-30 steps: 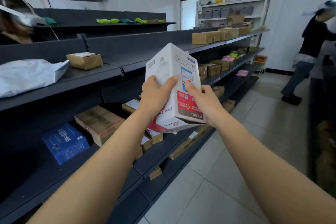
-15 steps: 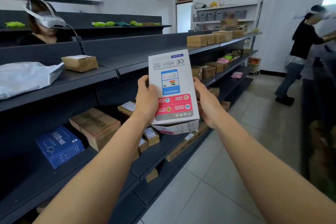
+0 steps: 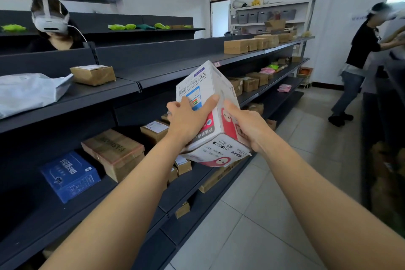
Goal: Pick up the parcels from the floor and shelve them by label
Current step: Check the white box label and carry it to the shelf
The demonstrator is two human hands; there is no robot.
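A white parcel box [image 3: 210,85] with red and blue printing is held in the air in front of the dark shelving [image 3: 131,85], tilted with one corner up. My left hand [image 3: 188,120] grips its left printed face, thumb and fingers spread over it. My right hand [image 3: 249,131] holds its right lower side. The box's bottom face with black text shows below my hands.
Brown cardboard boxes [image 3: 114,153], a blue box [image 3: 70,175] and a white poly bag [image 3: 30,92] lie on the shelves at left. A person with a white headset [image 3: 50,22] stands behind the shelving. Another person [image 3: 359,61] works at the right. Tiled floor [image 3: 263,215] lies below.
The box has turned from showing one flat face to a tilted, corner-up pose, and my hands shifted their grip around it. The view has moved slightly along the shelves.
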